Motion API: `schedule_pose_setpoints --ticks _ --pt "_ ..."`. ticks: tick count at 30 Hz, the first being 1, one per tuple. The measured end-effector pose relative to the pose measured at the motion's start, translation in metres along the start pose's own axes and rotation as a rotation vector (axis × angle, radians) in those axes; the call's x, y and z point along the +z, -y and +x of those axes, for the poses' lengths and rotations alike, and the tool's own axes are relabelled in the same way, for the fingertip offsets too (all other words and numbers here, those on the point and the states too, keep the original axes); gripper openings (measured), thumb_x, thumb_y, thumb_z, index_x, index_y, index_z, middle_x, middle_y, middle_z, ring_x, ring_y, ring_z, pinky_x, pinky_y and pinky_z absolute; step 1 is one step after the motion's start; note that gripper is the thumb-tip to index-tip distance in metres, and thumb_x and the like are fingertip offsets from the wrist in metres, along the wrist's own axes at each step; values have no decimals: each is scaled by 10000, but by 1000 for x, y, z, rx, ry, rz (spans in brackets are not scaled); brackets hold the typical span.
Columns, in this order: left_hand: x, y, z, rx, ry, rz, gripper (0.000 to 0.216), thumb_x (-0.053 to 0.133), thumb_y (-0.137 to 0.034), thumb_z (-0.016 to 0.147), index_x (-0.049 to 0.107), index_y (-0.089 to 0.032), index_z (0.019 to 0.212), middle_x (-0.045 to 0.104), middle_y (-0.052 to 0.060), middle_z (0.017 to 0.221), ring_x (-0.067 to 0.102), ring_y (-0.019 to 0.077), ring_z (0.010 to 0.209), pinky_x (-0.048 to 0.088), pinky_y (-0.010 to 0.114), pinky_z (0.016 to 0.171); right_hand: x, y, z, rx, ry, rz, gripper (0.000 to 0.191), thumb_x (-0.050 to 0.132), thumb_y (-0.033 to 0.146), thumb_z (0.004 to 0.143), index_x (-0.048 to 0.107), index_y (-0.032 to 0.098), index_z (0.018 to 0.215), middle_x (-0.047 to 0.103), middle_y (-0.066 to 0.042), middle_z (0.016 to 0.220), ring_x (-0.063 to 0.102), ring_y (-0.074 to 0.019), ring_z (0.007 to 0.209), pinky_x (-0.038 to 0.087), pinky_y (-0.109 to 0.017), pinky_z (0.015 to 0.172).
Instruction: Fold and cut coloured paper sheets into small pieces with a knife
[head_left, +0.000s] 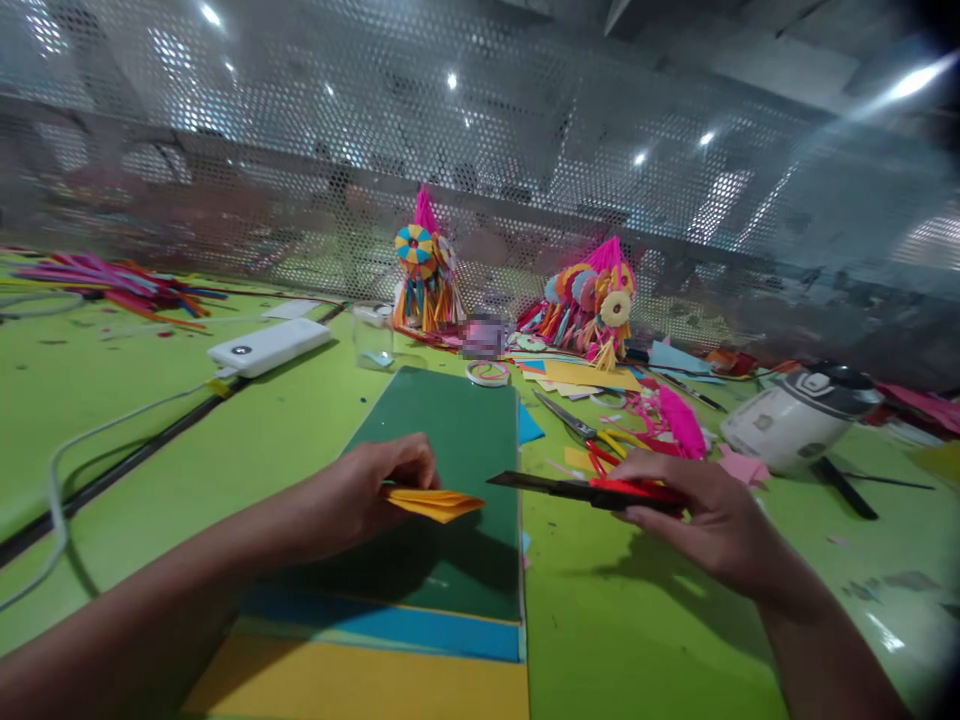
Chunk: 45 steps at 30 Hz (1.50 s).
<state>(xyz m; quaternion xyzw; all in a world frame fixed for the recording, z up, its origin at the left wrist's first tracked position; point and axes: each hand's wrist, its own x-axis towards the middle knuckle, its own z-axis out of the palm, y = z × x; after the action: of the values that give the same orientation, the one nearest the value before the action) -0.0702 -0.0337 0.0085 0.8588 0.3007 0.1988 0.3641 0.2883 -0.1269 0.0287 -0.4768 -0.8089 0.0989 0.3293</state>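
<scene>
Held in my left hand (382,485) is a folded piece of orange paper (442,503), its layered end pointing right. My right hand (697,500) is closed round a red and black utility knife (585,490). The knife's dark blade extends left, its tip just short of the folded paper. Both hands are above a dark green board or sheet (457,420). Beneath its near end lie blue paper (405,628) and orange-yellow paper (360,680). Scissors (574,420) with yellow and red handles rest just beyond my right hand.
A white power bank (270,347) with a cable is at left, near a clear cup (373,335). Two tasselled paper ornaments (424,265) stand by the perforated screen. Paper scraps (585,377) lie mid-back. A white and black container (799,415) lies tilted at right.
</scene>
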Motion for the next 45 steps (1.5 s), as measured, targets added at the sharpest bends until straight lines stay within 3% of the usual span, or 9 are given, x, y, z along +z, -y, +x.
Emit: schedule_pose_setpoints --ticks 14,19,23,27,34,39,42,45 --pt "3 -4 -1 -12 28 5 76 547 -240 869 493 -187 868 663 38 873 575 158 736 429 260 642 10 6 -1 -89 73 -83 195 600 238 918 653 290 1098 733 -61 1041 687 -247 1008 562 -363 864" --pt "1 -7 -1 -56 56 72 167 546 -345 897 495 -193 850 629 24 811 554 160 713 415 257 621 15 2 0 -117 92 -122 213 578 228 935 647 285 1129 724 -65 1061 667 -240 1045 541 -377 916" --pt "0 -9 0 -130 119 36 236 490 -428 945 509 -203 875 646 16 821 568 155 713 406 243 610 16 -1 1 -101 192 -94 265 554 233 954 648 293 1194 713 -67 1105 664 -227 1041 550 -363 884" --pt "3 -8 0 -166 121 174 302 456 -480 964 519 -215 834 570 -17 674 484 132 578 326 252 528 13 -4 2 -56 259 -73 308 572 287 955 654 298 1251 708 -69 1177 641 -245 1127 518 -398 968" --pt "9 -15 6 5 122 275 300 451 -406 967 529 -199 765 537 -1 663 466 134 585 321 271 559 16 -9 11 8 433 42 303 608 377 933 703 294 1209 734 -58 1101 673 -235 1026 530 -351 893" --pt "12 -21 17 -10 139 235 348 441 -437 945 528 -178 729 464 -24 625 405 119 572 305 248 538 22 -8 20 30 526 71 322 569 386 951 690 267 1225 726 -61 1104 664 -221 994 502 -338 890" --pt "15 -17 24 -35 143 233 330 455 -433 922 581 -169 770 475 -31 632 410 116 593 314 227 547 26 -6 22 27 507 40 412 600 403 928 630 257 1313 695 -72 1208 644 -233 1060 478 -352 937" --pt "20 -9 30 -32 110 243 290 499 -397 878 663 -159 853 595 -10 708 489 134 659 357 227 595 33 -4 22 56 467 30 511 656 453 880 601 262 1350 689 -63 1231 646 -236 1060 481 -342 922"
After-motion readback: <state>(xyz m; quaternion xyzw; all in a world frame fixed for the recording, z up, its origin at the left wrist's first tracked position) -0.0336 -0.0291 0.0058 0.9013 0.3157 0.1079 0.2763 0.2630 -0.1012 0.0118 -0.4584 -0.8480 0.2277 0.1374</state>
